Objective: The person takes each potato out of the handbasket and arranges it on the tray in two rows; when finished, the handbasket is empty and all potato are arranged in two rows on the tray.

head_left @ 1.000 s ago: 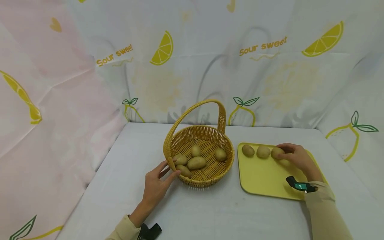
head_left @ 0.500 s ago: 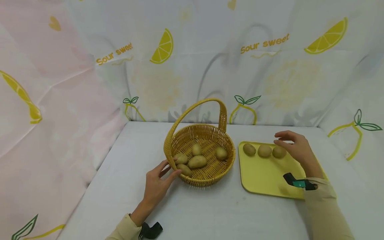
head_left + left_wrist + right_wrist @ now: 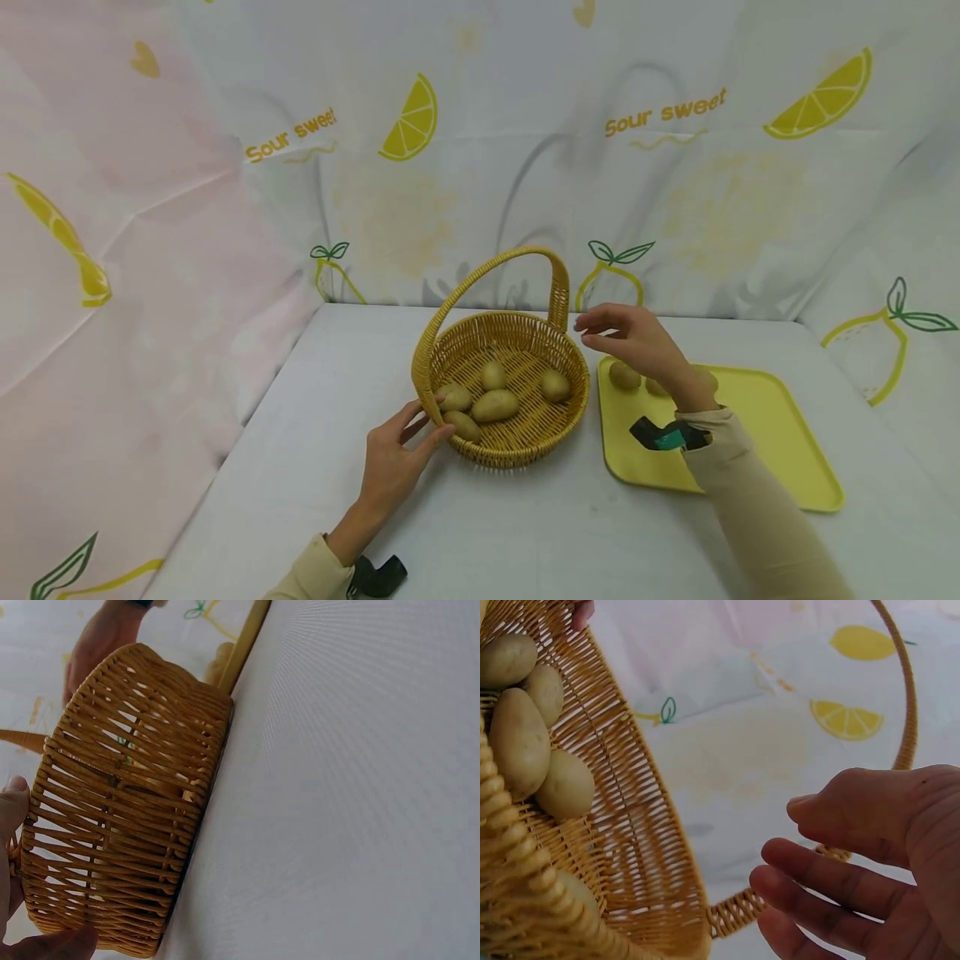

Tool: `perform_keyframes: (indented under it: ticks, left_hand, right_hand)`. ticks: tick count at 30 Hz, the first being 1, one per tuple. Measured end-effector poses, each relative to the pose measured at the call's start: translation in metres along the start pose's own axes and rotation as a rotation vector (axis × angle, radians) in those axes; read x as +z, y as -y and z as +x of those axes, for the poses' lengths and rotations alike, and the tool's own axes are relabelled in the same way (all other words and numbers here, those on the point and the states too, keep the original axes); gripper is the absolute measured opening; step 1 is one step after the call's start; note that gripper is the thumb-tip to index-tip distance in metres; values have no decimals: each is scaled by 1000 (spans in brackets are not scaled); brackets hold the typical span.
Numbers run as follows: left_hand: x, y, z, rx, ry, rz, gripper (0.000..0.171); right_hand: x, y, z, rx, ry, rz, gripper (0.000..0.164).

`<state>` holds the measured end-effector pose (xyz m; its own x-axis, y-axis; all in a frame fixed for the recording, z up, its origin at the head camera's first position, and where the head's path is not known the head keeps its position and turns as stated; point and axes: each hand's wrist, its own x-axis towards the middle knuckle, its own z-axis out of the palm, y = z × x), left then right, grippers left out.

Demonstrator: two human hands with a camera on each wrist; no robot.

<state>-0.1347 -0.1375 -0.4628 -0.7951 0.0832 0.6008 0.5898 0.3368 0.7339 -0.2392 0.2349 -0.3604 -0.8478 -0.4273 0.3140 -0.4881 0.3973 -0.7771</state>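
My left hand (image 3: 392,462) grips the yellow wicker basket (image 3: 517,457) at its left rim by the foot of the handle, thumb on the near side. Several potatoes (image 3: 495,407) lie inside the basket, most of them toward its left side. In the left wrist view the basket's woven wall (image 3: 127,817) fills the left half, with my fingers at its edge. Raised in the air between basket and tray, my right hand (image 3: 633,343) has loosely bent fingers and holds nothing. In the right wrist view this hand (image 3: 877,862) appears beside the basket handle (image 3: 909,712).
A yellow rectangular tray (image 3: 787,450) lies right of the basket on the white table (image 3: 547,533). Three potatoes sit in a row along its back edge, the leftmost potato (image 3: 624,376) showing best; my right hand and wrist partly cover the others. A lemon-print cloth (image 3: 465,192) hangs behind.
My right hand let go of the rightmost potato on the tray, lifted, and moved left toward the basket. My left hand stays on the basket's rim.
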Motion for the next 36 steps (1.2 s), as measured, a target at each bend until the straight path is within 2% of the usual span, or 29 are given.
perform_keyframes:
  ticks: [6,17,27,36]
  left_hand:
    - [0,2,-1,-7,3,-4,45]
    - [-1,2,-1,-13,7,-3,44]
    - [1,1,-2,-19,4,-8,43]
    - [1,-1,0,-10,10,-12,41]
  right_hand:
    - [23,12,30,-35,119,50,25]
    - [53,2,69,-116,397,94,32]
    - [73,-1,86,-132,496,213,35]
    - [94,-15,95,-123,594,188,42]
